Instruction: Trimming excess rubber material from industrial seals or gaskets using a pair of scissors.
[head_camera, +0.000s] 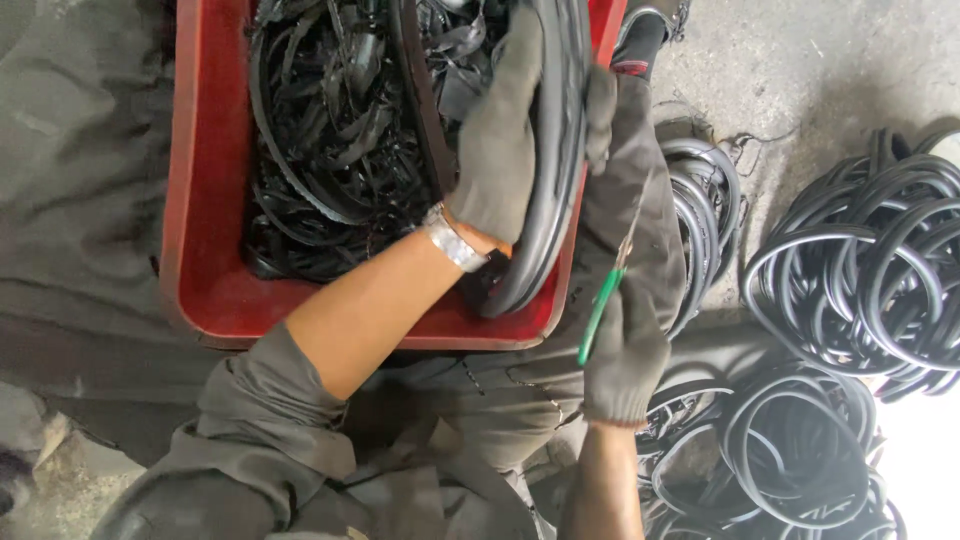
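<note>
Fingers of the gloved left hand are clamping a black rubber ring, held edge-on, long axis running top to lower centre over the red crate. Right hand, just right of the ring, is gripping a green-handled tool, tip angling up toward the ring's edge.

Scraps in crate – ring piles on floor, right.

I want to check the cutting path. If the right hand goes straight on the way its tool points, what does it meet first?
The right hand points its green-handled tool up toward the black rubber ring held by the left hand. Probably it meets that ring first, though depth is unclear.
</note>
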